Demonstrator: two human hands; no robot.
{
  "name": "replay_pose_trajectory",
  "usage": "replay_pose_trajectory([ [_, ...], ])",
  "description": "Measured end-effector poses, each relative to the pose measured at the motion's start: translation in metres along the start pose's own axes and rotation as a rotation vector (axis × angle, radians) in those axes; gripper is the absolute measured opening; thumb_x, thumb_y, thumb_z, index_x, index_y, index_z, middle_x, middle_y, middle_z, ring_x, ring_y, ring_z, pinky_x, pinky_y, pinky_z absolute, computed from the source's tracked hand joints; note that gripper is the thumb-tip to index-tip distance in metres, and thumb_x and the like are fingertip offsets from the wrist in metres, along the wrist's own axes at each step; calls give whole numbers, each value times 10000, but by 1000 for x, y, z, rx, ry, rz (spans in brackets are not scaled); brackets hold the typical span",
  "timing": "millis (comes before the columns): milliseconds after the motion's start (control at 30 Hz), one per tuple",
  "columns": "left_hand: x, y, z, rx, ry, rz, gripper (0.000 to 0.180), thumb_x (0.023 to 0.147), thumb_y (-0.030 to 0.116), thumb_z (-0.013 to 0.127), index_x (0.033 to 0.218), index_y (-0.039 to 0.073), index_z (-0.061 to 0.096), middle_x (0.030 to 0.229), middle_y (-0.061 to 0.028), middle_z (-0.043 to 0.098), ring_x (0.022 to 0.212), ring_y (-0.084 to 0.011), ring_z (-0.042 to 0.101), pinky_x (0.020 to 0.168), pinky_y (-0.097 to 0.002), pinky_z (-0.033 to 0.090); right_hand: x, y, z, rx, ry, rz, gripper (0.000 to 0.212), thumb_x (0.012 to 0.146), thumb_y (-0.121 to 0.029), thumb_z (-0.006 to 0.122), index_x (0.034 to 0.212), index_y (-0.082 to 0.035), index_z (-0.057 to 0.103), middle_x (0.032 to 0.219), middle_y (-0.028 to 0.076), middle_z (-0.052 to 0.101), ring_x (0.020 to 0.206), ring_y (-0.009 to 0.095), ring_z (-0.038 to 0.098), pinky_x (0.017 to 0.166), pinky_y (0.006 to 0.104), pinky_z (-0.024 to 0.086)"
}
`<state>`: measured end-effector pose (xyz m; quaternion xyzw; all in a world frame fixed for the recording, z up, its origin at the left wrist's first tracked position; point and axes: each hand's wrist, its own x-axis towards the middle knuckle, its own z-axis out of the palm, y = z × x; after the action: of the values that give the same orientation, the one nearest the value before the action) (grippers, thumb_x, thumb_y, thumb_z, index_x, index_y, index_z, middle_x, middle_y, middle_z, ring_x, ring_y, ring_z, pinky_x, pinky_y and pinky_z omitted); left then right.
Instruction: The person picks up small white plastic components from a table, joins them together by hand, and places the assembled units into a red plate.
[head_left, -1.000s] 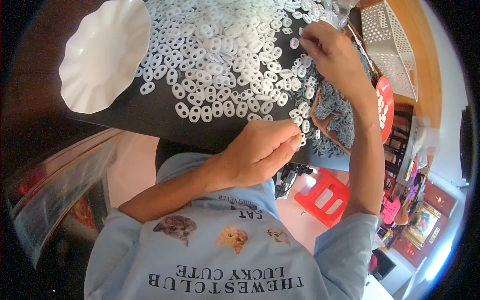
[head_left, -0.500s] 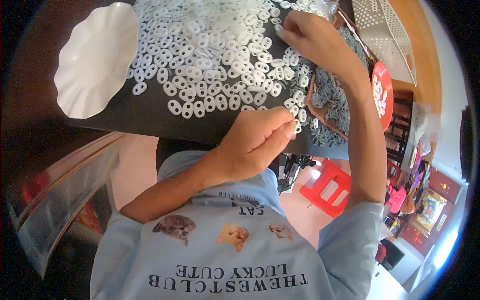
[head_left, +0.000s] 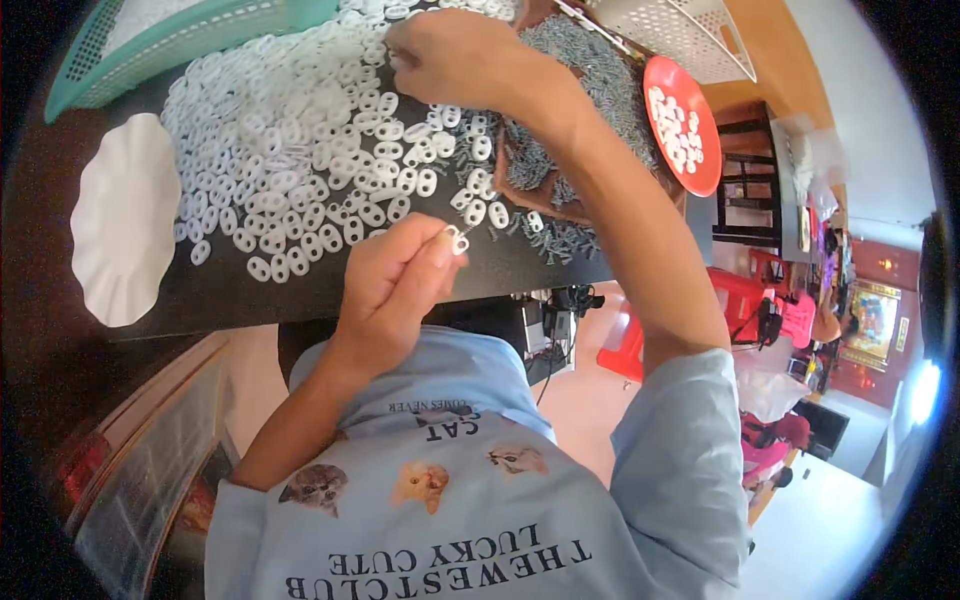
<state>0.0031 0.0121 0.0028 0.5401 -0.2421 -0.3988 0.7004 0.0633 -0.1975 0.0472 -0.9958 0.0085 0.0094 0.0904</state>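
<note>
1 white piece pinched in left hand; curled right hand, contents hidden, now farther over pile.

You are in what looks like a lived-in room of a home, seated at a dark surface. To your right a red plastic stool stands on the pale floor, and farther off household clutter gathers near a dark screen and a colourful framed picture. Heaped white two-holed pieces and grey screw-like parts before you lend it a workshop touch.
</note>
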Motion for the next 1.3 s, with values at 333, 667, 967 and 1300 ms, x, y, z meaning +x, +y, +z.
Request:
replay_pose_trajectory([
  [333, 3, -2, -2, -192, -73, 41, 238, 983, 184, 447, 884, 3, 564, 607, 16, 446, 485, -32, 339, 430, -195, 271, -123, -29, -23, 914, -45, 180, 174, 879, -137, 595, 767, -7, 569, 589, -44, 430, 557, 39, 369, 474, 244, 296],
  [667, 2, -2, -2, -176, -78, 35, 251, 977, 200, 457, 871, 9, 579, 610, 12, 467, 478, -34, 343, 430, -196, 274, -135, -39, -14, 960, -1, 228, 166, 872, -128, 617, 774, 3, 587, 602, -53, 440, 568, 30, 362, 479, 234, 280],
  [967, 2, -2, -4, -137, -88, 23, 246, 969, 211, 474, 875, 13, 588, 610, 22, 466, 479, -17, 333, 423, -181, 247, -135, -37, -14, 1007, -27, 238, 161, 883, -124, 605, 779, -3, 583, 611, -62, 442, 579, 22, 368, 485, 228, 286],
  [1300, 3, -3, -6, -130, -118, 2, 262, 972, 232, 474, 886, 14, 591, 614, 31, 454, 481, -14, 321, 428, -179, 241, -136, -40, -10, 1014, -33, 170, 132, 884, -100, 595, 795, -4, 579, 634, -54, 458, 593, 26, 387, 494, 229, 305],
])
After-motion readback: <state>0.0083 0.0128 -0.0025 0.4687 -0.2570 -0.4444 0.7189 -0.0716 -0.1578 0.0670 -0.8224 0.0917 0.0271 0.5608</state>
